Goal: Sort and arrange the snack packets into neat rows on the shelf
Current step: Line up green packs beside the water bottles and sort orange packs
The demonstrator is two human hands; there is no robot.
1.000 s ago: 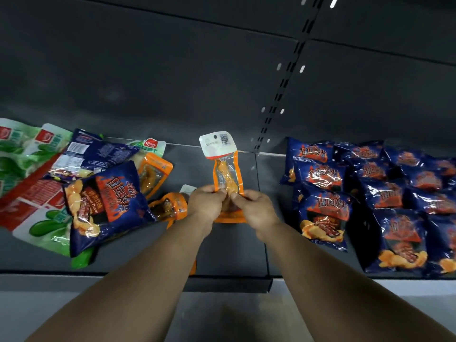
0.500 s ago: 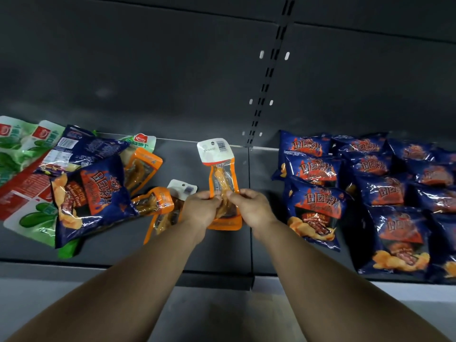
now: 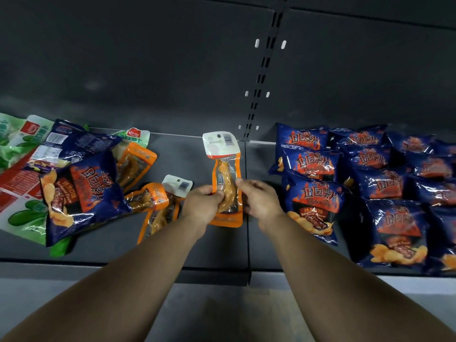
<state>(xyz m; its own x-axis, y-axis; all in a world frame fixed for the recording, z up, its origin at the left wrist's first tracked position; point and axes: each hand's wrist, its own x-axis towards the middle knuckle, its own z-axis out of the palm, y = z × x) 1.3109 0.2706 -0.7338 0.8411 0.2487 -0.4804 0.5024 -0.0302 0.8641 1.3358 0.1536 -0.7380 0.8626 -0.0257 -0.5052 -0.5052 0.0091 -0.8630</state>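
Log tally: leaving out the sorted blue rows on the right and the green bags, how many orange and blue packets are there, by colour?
Orange packets: 4
Blue packets: 2
Total: 6

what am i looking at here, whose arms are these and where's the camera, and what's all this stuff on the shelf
There is no machine here. The camera sits on a person's head and looks forward and down, so the two bare arms reaching in from the bottom are the wearer's own.

They stand at a dark grey shelf. The left hand and right hand together pinch an orange packet with a white barcode top, held by its sides near the middle of the shelf.

On the right, blue chip bags lie in overlapping rows. On the left is an unsorted heap: green packets, a blue chip bag and more orange packets.
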